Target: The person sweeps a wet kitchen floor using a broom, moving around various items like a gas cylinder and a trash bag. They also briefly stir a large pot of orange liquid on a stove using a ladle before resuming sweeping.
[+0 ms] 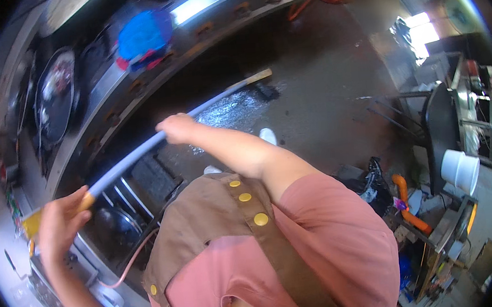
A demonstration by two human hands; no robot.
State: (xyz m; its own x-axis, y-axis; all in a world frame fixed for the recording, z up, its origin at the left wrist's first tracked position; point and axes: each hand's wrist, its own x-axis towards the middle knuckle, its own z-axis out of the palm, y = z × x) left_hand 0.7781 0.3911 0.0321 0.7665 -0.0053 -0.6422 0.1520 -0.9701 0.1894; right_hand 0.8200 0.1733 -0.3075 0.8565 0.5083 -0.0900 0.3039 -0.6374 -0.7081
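Note:
A long pole point(129, 158), grey-blue with yellow end sections, slants across the front of my body. My right hand point(178, 128) is closed around its middle. Around the yellow near end, my left hand point(62, 220) holds on with curled fingers. The far yellow section reaches down towards the dark wet floor point(324, 89). Beside that tip lies a dark, blurred shape point(268, 92); whether it is a head fixed to the pole, I cannot tell. Light glints off wet floor under the pole.
Along the left runs a metal counter point(102, 89) with a blue cloth bundle point(141, 33) and an oval pan point(57, 97). At right stand a black chair point(440, 136) and a white bucket point(460, 170). A black plastic bag point(378, 190) and an orange pipe point(401, 188) are nearer me.

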